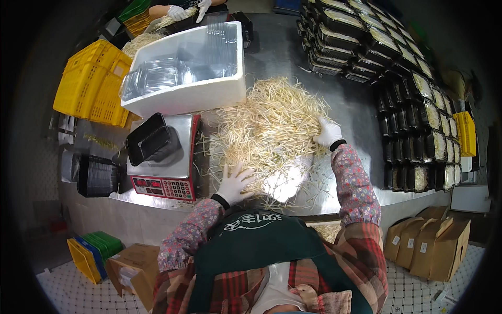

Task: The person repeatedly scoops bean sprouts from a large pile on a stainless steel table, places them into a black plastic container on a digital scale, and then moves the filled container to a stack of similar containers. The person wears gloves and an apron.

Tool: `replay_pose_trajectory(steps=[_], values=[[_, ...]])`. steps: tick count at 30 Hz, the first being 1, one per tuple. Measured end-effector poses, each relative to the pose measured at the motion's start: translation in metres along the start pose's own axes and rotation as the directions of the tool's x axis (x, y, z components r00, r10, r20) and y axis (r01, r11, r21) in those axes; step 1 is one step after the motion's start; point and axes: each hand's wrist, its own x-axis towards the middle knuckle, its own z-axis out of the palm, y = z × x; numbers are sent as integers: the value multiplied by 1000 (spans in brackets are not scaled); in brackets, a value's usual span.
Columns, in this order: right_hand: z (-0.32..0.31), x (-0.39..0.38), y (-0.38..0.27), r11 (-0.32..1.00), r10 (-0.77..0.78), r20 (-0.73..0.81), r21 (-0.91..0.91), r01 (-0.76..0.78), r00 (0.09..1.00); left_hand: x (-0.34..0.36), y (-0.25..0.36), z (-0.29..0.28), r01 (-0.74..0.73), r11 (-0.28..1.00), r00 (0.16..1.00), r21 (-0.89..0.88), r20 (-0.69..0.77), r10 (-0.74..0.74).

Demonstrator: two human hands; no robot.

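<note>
A big loose heap of bean sprouts (272, 120) is spread over the metal table in front of me. My left hand (234, 186), in a white glove, rests at the heap's near left edge with its fingers spread, touching the sprouts. At the right edge my right hand (328, 133), also gloved in white, lies against the heap with its fingers apart and the tips partly hidden. Left of the heap stands a red and silver digital scale (162, 180), with a black plastic tray (149, 140) tilted on its plate.
Behind the scale, a white foam box (188, 94) holds clear plastic lids (157, 73). Stacked black trays (98, 177) stand left, near yellow crates (91, 78). Filled trays (340, 39) are piled at right. Cardboard boxes (429, 246) sit below. Across the table another person's gloved hands (178, 12) handle sprouts.
</note>
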Motion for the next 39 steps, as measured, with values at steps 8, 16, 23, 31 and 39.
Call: replay_pose_trajectory(steps=[8,16,23,31,39], values=[[-91,-33,35,958,124,-107,272,-91,987,-56,-6,0,215,667,753,-713,-314,-579],[-72,-77,-65,404,-85,212,901,-160,974,-33,8,12,216,-422,528,-881,469,-708],[57,-63,-127,745,-77,163,665,-51,984,19,-3,12,315,-351,538,-882,470,-700],[38,-84,-172,80,-82,139,988,-132,987,41,31,-43,-122,-364,803,-923,124,-583],[76,-76,-75,238,218,73,963,-126,973,14,-11,-23,27,-256,724,-966,195,-661]])
